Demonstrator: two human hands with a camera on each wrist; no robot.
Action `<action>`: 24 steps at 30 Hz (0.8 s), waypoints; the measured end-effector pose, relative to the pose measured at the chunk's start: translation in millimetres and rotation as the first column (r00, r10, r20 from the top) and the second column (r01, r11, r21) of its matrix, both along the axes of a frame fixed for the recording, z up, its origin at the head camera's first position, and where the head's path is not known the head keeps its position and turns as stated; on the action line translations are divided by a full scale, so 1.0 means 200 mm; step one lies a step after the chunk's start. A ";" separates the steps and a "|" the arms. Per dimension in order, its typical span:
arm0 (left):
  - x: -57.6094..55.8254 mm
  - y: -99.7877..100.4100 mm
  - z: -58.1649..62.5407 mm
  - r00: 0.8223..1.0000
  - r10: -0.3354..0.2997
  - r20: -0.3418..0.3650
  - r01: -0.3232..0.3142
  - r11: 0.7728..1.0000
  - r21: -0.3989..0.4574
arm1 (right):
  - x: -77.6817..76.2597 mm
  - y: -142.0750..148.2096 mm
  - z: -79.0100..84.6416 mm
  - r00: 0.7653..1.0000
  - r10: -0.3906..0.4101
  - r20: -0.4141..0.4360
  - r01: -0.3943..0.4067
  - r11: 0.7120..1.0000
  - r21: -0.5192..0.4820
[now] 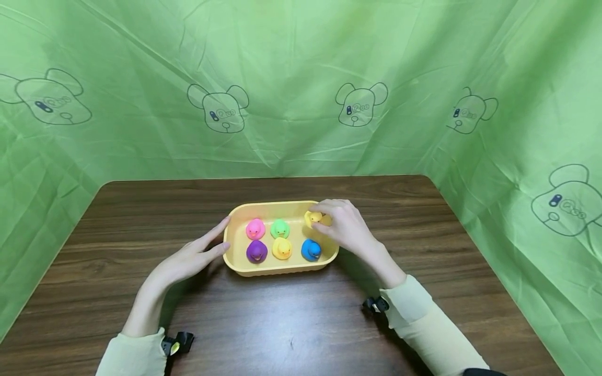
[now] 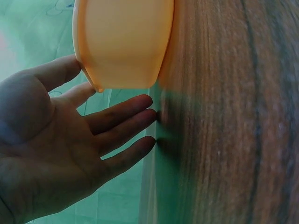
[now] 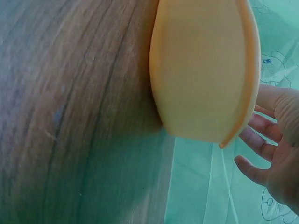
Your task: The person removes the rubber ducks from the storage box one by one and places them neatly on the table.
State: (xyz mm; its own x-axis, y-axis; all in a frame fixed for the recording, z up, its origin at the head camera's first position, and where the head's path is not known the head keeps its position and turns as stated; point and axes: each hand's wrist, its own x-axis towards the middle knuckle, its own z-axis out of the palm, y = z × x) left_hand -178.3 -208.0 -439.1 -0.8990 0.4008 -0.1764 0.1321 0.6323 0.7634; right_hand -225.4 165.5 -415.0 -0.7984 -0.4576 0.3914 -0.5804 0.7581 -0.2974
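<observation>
A shallow yellow plastic basin [image 1: 268, 270] sits mid-table with several small rubber ducks inside. At its left are a pink duck [image 1: 255, 228] and a purple duck [image 1: 256, 251]; in the middle, a green duck [image 1: 279, 228] and a yellow duck [image 1: 282, 248]. A blue duck [image 1: 311, 250] lies near the right end. My right hand [image 1: 345, 224] reaches over the right rim and pinches another yellow duck [image 1: 314, 217] at the far right corner, partly hidden by the fingers. My left hand [image 1: 190, 257] touches the basin's left end, fingers extended, as the left wrist view shows.
The dark wooden table [image 1: 291, 324] carries the basin. Green fabric [image 1: 291, 146] with printed bear outlines hangs behind the table and along its sides. Each sleeve cuff has a small black wrist camera [image 1: 177, 343] at it.
</observation>
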 end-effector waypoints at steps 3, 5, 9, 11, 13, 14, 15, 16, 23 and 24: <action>0.00 0.00 0.00 1.000 0.002 0.000 -0.002 1.000 -0.004 | 0.01 0.01 0.01 1.000 -0.009 0.007 0.009 0.999 -0.040; 0.00 0.00 0.00 1.000 0.006 -0.002 -0.006 1.000 -0.015 | 0.01 0.02 0.02 1.000 -0.006 0.010 0.007 0.998 -0.063; 0.01 0.00 0.00 1.000 0.009 -0.010 -0.009 0.999 -0.037 | 0.03 0.03 0.04 1.000 -0.002 0.013 0.004 0.994 -0.106; 0.01 0.00 0.00 1.000 0.010 -0.009 -0.010 0.999 -0.037 | 0.03 0.04 0.05 1.000 -0.002 0.011 0.004 0.993 -0.118; 0.01 0.00 0.00 1.000 0.010 -0.009 -0.010 0.999 -0.034 | 0.04 0.04 0.05 1.000 -0.004 0.001 0.004 0.992 -0.124; 0.01 0.00 0.00 1.000 0.009 -0.009 -0.010 0.999 -0.031 | 0.04 0.04 0.05 1.000 -0.004 -0.006 0.003 0.992 -0.129; 0.01 0.00 0.00 1.000 0.009 -0.009 -0.009 1.000 -0.029 | 0.04 0.05 0.05 1.000 -0.004 -0.014 0.002 0.991 -0.135; 0.01 0.00 0.00 1.000 0.009 -0.009 -0.009 1.000 -0.027 | 0.04 0.05 0.05 1.000 -0.004 -0.021 0.001 0.990 -0.139; 0.00 0.00 0.01 1.000 0.005 -0.010 -0.005 1.000 -0.028 | 0.05 0.07 0.05 0.999 -0.003 -0.046 -0.005 0.982 -0.187; 0.00 0.00 0.01 1.000 0.005 -0.010 -0.005 1.000 -0.028 | 0.05 0.08 0.05 0.999 -0.003 -0.045 -0.006 0.980 -0.197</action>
State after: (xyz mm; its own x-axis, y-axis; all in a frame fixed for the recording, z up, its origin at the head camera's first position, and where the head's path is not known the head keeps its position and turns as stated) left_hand -178.5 -208.0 -437.9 -0.9026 0.3916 -0.1788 0.1362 0.6539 0.7442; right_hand -214.4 181.4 -404.2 -0.7773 -0.3692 0.5094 -0.5976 0.6863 -0.4146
